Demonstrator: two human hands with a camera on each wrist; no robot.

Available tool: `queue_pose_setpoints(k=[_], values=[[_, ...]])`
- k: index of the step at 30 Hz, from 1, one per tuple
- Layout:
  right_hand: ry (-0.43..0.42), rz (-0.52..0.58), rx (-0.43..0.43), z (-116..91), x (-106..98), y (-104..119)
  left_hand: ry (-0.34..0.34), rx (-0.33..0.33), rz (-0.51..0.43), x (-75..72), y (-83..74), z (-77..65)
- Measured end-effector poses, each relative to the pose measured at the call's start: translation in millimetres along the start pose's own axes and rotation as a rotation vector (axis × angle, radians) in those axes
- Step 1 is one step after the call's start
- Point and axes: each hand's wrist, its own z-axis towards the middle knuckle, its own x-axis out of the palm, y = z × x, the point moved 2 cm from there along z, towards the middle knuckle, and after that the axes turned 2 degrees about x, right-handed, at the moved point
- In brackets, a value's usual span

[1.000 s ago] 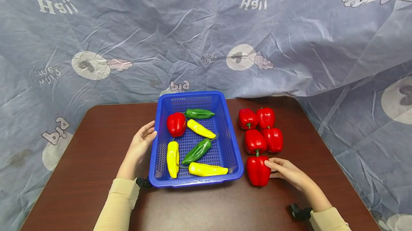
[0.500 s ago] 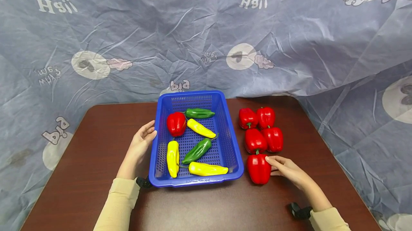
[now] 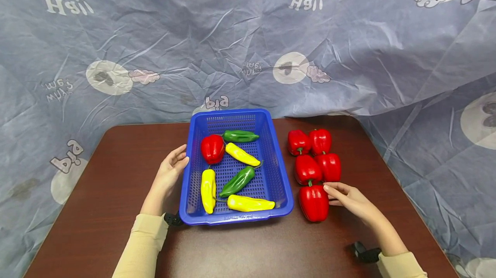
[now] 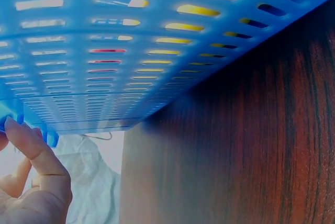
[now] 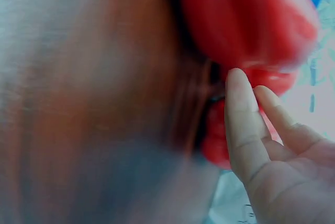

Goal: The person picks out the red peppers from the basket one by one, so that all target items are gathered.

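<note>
At the left rim of the blue plastic basket (image 3: 236, 215), my left hand (image 3: 169, 172) holds the edge, with its thumb tip on the rim. In the left wrist view, bent fingers (image 4: 39, 153) reach the rim beside the slotted wall. My right hand (image 3: 350, 200) is beside the nearest red bell pepper (image 3: 314, 202), its fingers extended at the pepper's upper right side and not wrapped around it. In the right wrist view, the fingertips (image 5: 241, 85) lie close below the pepper; whether they touch it is unclear.
Inside the basket are a red bell pepper (image 3: 212, 149), green peppers (image 3: 237, 182) and yellow peppers (image 3: 250, 203). Several red bell peppers (image 3: 308, 169) stand clustered on the brown table (image 3: 128, 174), right of the basket. A printed cloth (image 3: 232, 45) hangs behind the table.
The nearest red bell pepper has shifted slightly away and to the right, tilting a little. My right hand has moved a little right and up with it. The left hand and basket stay put.
</note>
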Motion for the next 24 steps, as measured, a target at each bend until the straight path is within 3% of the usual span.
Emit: queue_pose_setpoints(k=[5, 11, 19, 24], values=[[-0.026, -0.012, -0.095, -4.4, -10.3, 19.6, -0.002, 0.004, -0.004, -0.2, -0.2, -0.1], [-0.121, -0.038, -0.214, -0.1, -13.8, 54.3, -0.005, 0.004, -0.007, -0.2, -0.1, -0.3], [-0.149, 0.026, -0.335, 24.9, 2.3, 117.7, -0.010, -0.007, 0.001, -1.1, -0.5, -0.8], [-0.158, 0.063, -0.352, 44.3, 14.8, 152.1, -0.005, -0.007, 0.045, -1.6, -1.6, 0.7]])
